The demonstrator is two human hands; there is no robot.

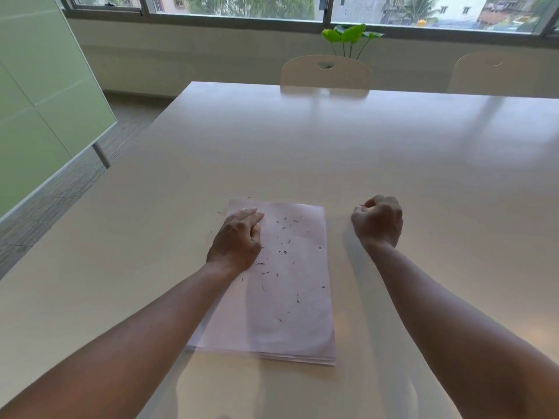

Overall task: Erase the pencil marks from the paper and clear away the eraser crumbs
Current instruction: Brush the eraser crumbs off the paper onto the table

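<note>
Closest to the person, two bare forearms reach out over the pale table (393, 152) from the near edge. Between them lies the paper (287, 322), a thin stack of white sheets set lengthwise, its near edge showing several layers fanned slightly apart. Small dark eraser crumbs (284, 252) are scattered across the top sheet, thickest over its middle and far half, with a few strays on the bare table just past the far left corner. The left hand (237, 240) rests flat on the far left part of the sheet, palm down, fingers straight and held together, pointing away toward the far right, pressing the paper to the table. The right hand (378, 222) is off the paper, just beside its far right corner, raised a little over the table with the fingers curled into a loose fist; something small may be pinched at the thumb and forefinger, but I cannot tell whether it holds anything. Beyond the hands the tabletop runs bare and glossy. At its far side stand two cream chairs (326, 72), one straight ahead and one toward the right. Behind the nearer chair rises a green leafy plant (351, 34), and above it a long window (242, 7) shows trees and buildings.
</note>
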